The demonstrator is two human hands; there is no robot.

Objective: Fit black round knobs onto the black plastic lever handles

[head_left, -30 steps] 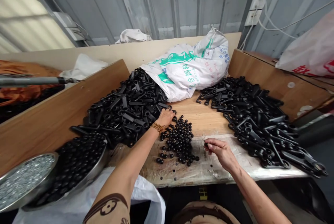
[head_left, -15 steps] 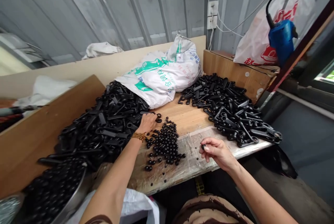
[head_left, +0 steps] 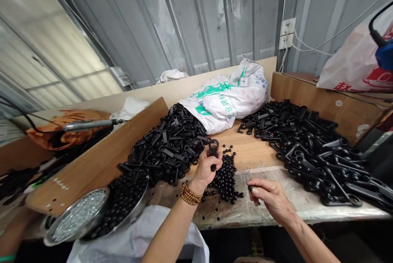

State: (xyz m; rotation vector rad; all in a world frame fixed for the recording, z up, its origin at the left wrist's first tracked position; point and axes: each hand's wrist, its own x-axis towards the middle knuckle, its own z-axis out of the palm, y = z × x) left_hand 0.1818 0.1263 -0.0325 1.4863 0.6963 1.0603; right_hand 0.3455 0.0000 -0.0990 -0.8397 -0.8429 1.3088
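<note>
My left hand (head_left: 203, 171), with a beaded bracelet at the wrist, is closed around a black ring-ended handle (head_left: 213, 147) held upright, its ring at the top. Just beyond that hand lies a loose heap of small black balls (head_left: 226, 173). My right hand (head_left: 272, 197) pinches one small black ball (head_left: 250, 188) between thumb and fingers, above the plastic-covered front of the table (head_left: 276, 175). More black handles are piled on the left (head_left: 167, 140) and on the right (head_left: 310, 152).
A white printed sack (head_left: 225, 95) lies at the back between the piles. At lower left sit a metal bowl of black balls (head_left: 123, 201) and a bowl of small shiny metal pieces (head_left: 78, 214). A wooden board (head_left: 101, 158) borders the left. Another person's arm (head_left: 10, 236) shows at the left edge.
My left hand has come back from the left pile and now has a handle in it. The right hand still pinches the ball. The view has swung left.
</note>
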